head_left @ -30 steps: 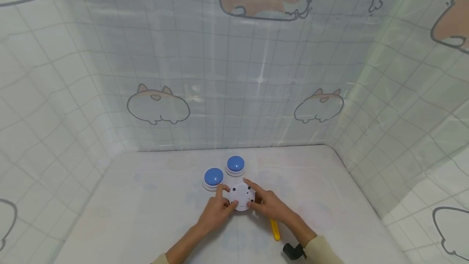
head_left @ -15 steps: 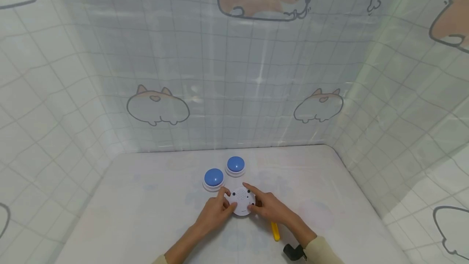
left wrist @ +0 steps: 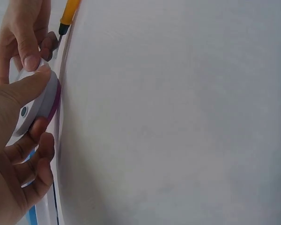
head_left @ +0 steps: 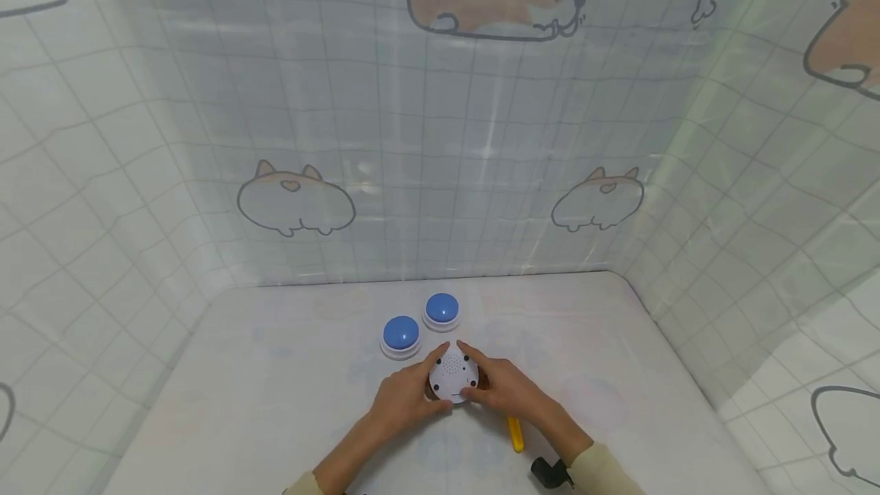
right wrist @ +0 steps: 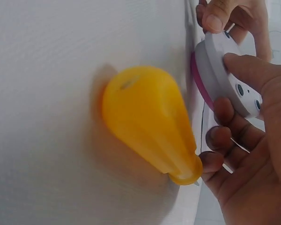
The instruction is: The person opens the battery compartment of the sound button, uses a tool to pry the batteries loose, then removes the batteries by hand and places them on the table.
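Observation:
Both hands grip a round white push button [head_left: 454, 374], turned upside down so its flat base with speaker holes and dark feet faces up. A magenta edge of its dome [right wrist: 202, 84] shows beneath, close over the table. My left hand [head_left: 406, 394] holds the left side, thumb at the near rim and index finger at the far rim. On the other side my right hand [head_left: 505, 386] has its thumb on the base and fingers curled under the edge. A screwdriver with a yellow handle [head_left: 516, 434] lies just below the right hand; its shaft is mostly hidden there.
Two blue-topped push buttons [head_left: 402, 333] stand on the white table [head_left: 289, 373] just beyond the hands. A black elbow-shaped object [head_left: 550, 472] lies by the right sleeve. Printed curtain-like sheets [head_left: 440, 136] surround the table at the back and sides.
The left thumb has slid off the base to the near rim, and the left index finger now stretches along the far rim. The held button has shifted slightly nearer; the right hand barely moved.

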Motion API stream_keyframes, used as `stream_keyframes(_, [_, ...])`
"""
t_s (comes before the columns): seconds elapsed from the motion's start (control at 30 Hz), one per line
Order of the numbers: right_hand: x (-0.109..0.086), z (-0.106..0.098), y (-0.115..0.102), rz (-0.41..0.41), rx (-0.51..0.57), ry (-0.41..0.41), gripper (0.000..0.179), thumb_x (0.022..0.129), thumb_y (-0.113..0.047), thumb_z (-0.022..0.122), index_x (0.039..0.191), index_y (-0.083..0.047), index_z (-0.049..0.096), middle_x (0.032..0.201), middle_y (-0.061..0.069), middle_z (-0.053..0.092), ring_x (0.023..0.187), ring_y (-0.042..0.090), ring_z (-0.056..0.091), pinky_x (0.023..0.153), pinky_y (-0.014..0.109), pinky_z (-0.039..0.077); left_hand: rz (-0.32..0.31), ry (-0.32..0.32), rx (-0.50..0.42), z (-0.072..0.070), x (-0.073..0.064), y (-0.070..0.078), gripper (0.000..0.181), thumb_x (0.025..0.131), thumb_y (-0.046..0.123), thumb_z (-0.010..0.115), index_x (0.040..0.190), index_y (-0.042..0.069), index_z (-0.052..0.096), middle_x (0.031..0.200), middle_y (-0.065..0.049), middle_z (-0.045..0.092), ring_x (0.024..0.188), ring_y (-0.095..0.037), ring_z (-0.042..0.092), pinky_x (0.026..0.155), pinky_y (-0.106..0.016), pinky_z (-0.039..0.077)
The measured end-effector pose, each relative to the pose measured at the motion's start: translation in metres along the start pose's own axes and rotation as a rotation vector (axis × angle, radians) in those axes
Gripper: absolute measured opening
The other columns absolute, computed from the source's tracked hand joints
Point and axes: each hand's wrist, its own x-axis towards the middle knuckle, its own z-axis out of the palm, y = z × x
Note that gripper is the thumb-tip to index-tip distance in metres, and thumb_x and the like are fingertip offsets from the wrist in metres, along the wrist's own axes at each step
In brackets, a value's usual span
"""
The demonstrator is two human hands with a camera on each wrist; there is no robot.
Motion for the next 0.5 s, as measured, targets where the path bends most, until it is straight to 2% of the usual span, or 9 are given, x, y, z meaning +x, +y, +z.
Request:
stream_keyframes(0.13, [0.0004,0.0018,-0.0016,0.014,-0.056,0.027,0.087,0.086,-0.057,0.073,0.158,-0.037,0.028,0.094,-0.012,0.059,0.080,0.007,0.053,0.073,0.027,0.047,0.006,0.000,0.031,0.0005,0.0014,-0.0002,0.104,0.071,0.059,0.084,0.157,0.037,0.031,0.114,-0.002,0.072,0.071,-0.007,0.051,0.059,-0.033,0.049])
stream_keyframes(0.23, [0.0009,0.0027,-0.0028,0.037,-0.088,0.052,0.089,0.083,-0.061,0.074,0.157,-0.038,0.031,0.115,-0.008,0.063,0.087,0.007,0.054,0.082,0.032,0.051,0.003,0.005,0.048,0.0008,0.0027,-0.0004,0.103,0.070,0.060,0.084,0.156,0.037,0.033,0.105,-0.001,0.072,0.067,-0.006,0.049,0.055,-0.030,0.045])
stream_keyframes(0.33, [0.0013,0.0028,-0.0043,0.059,-0.102,0.072,0.089,0.080,-0.062,0.075,0.155,-0.039,0.034,0.136,-0.002,0.059,0.096,0.010,0.058,0.090,0.040,0.053,-0.010,0.007,0.060,0.0010,0.0045,0.0001,0.103,0.068,0.063,0.084,0.155,0.037,0.035,0.090,0.004,0.068,0.062,-0.006,0.046,0.052,-0.028,0.040])
stream_keyframes(0.5, [0.0014,0.0023,-0.0065,0.089,-0.104,0.080,0.089,0.078,-0.063,0.077,0.153,-0.040,0.036,0.145,0.002,0.055,0.110,0.019,0.062,0.095,0.047,0.051,-0.033,0.005,0.084,0.0010,0.0070,0.0031,0.106,0.064,0.070,0.082,0.154,0.037,0.037,0.091,0.001,0.069,0.063,-0.008,0.045,0.052,-0.029,0.039])
